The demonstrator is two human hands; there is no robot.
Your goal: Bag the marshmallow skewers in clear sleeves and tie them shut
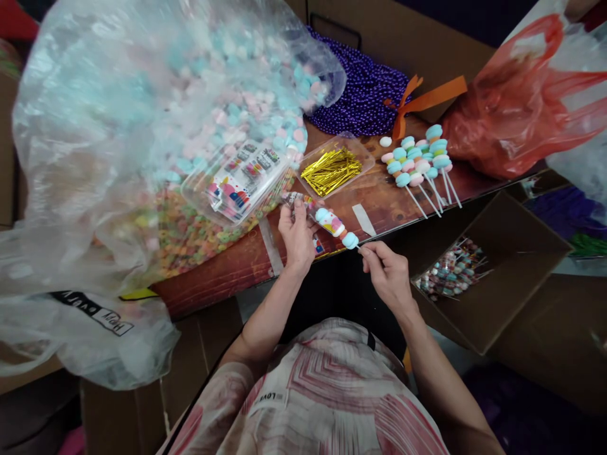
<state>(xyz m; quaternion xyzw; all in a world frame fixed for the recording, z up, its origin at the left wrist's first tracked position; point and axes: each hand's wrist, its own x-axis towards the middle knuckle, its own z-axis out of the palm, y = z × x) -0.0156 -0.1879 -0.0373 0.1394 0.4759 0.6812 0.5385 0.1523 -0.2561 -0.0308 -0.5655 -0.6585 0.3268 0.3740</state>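
Note:
My left hand [296,234] is closed around a small clear wrapper bag [298,201] at the table's front edge. My right hand [386,270] pinches the stick end of a candy skewer [336,225] with pastel blue and pink sweets, whose tip lies at the mouth of that wrapper. Just behind my left hand a clear tray of printed stickers [239,180] rests on a bag of coloured sweets. A clear tray of gold twist ties [332,168] lies beside it.
A big clear bag of pastel sweets [190,95] fills the left. Several bare candy skewers [420,165] lie at the right of the wooden table [379,202]. Purple bead strings [360,95], a red plastic bag [512,107] and a cardboard box with wrapped skewers [450,272] surround it.

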